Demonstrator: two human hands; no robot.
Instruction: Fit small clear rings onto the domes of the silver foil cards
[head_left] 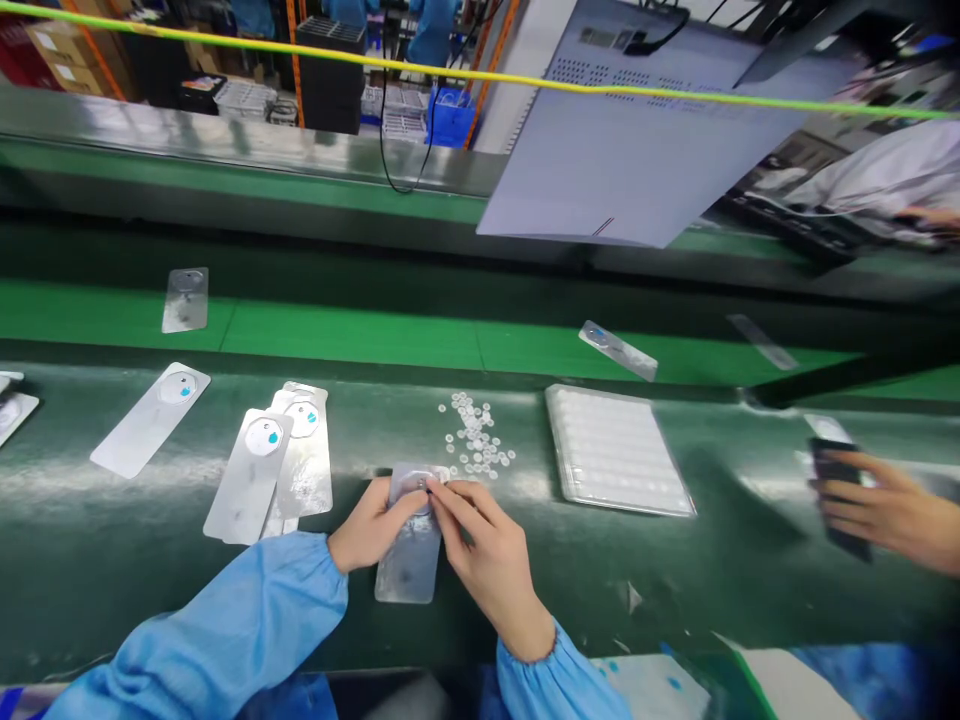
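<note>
A silvery flat plate with a round recess near its top lies on the dark green bench in front of me. My left hand grips its left edge, fingers curled round it. My right hand pinches thumb and forefinger together over the round recess, on something too small to make out. Just beyond lies a scatter of several small clear round discs. Both arms wear blue sleeves.
Similar plates with white round parts and blue dots lie to the left, with another plate farther left. A clear tray sits right of the discs. A co-worker's hand holds a dark object at right. Green conveyor belt runs behind.
</note>
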